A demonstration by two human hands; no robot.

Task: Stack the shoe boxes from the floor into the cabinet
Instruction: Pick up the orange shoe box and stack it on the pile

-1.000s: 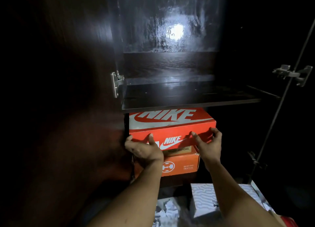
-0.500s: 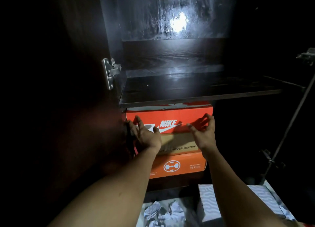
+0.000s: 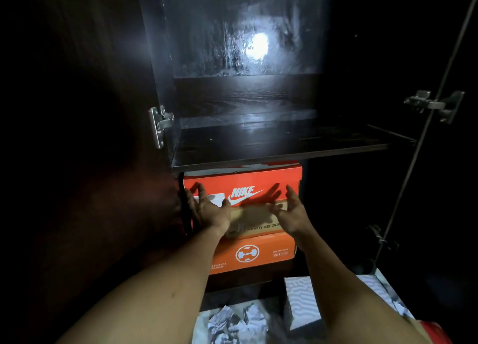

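Nike box [image 3: 258, 180] top — under shelf [image 3: 258, 147]

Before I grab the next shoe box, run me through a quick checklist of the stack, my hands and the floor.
1. Nike box on top of the stack, under the shelf: ok.
2. Left hand and right hand free: ok, both open, gripping nothing.
3. Stack lined up: cannot tell; both hands cover the brown box's ends.
4. Room above the Nike box: not ok, the shelf looks close over it.
5. Next box in sight: ok, white patterned box low at the right.
6. Path: not ok, crumpled paper lies before the cabinet.
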